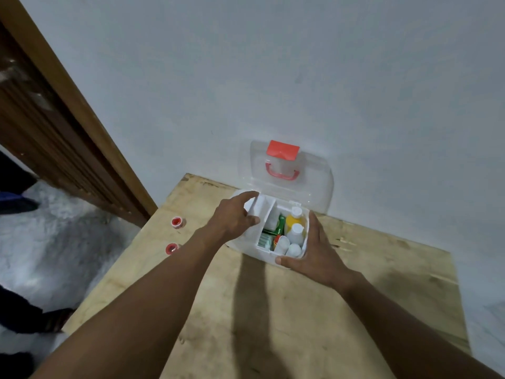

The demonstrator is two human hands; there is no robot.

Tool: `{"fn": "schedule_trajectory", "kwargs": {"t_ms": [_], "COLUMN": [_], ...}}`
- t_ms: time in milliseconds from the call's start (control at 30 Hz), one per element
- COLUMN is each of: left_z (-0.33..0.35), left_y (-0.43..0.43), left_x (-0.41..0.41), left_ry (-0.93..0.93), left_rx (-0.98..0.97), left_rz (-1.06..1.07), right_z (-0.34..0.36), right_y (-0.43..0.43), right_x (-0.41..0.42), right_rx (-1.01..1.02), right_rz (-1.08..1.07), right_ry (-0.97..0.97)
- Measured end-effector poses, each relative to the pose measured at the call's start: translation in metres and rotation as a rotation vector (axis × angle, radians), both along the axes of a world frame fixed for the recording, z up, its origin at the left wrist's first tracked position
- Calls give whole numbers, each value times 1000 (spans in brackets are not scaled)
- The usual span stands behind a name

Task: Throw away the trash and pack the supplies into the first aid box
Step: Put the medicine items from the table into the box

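1. Your two forearms reach forward over the plywood table [246, 324] to the first aid box [263, 256], which sits at the far edge by the wall with its clear lid [314, 187] swung up and leaning back
2. Your left hand [235, 217] is over the left part of the box, thumb and forefinger apart on either side of the white insert tray [259, 209]; you cannot tell from here whether they pinch it or only touch it
3. Your right hand [314, 255] has its fingers straight and pressed together, flat against the box's right wall, with the thumb lying along the near wall, so it braces that corner and holds nothing
4. The coming move likely turns on this: the supplies outside the box, the far tape roll [178, 222] and the near tape roll [172, 248], lie to the left of the box near the table's left edge, well apart from it. They sit left of your left wrist, so your left hand is plainly the nearer one and your right would have to cross over. Being round, they give you no long axis to line up
5. Count two red tape rolls outside. Inside are three white bottles [296, 233], one yellow bottle [293, 221], one green carton [280, 227], one pale green packet [265, 240] and a small red item, half hidden
6. By this reckoning the packing is nearly done; no trash and no bin show in your view
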State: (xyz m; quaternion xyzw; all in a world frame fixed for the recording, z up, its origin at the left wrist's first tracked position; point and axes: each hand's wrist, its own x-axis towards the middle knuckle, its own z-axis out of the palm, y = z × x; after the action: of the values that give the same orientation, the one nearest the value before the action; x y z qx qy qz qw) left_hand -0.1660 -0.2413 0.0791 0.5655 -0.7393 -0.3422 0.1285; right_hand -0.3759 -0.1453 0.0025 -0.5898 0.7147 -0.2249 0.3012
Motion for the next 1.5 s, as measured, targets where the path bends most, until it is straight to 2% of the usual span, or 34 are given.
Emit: {"fn": "schedule_trajectory", "kwargs": {"t_ms": [333, 733, 833, 1000, 1100, 1233, 1500], "left_z": [-25, -37, -33, -34, -51, -77, -102], "left_y": [-10, -8, 0, 43, 69, 93, 80], "left_x": [-15, -10, -5, 19, 43, 78, 127], "left_ry": [-113, -116, -121, 70, 137, 104, -30], "left_rx": [-19, 17, -61, -375, -434, -452, -466], "left_rz": [-9, 43, 58, 273, 453, 587, 624], "right_z": [2, 3, 0, 0, 4, 0, 7], "right_y": [0, -2, -3, -2, 1, 2, -4], "right_x": [1, 3, 2, 3, 4, 2, 9], "right_rx": [9, 32, 17, 11, -1, 17, -4], "right_rz": [4, 2, 3, -8, 0, 20, 15], "right_ry": [-11, -2, -3, -18, -11, -41, -90]}}
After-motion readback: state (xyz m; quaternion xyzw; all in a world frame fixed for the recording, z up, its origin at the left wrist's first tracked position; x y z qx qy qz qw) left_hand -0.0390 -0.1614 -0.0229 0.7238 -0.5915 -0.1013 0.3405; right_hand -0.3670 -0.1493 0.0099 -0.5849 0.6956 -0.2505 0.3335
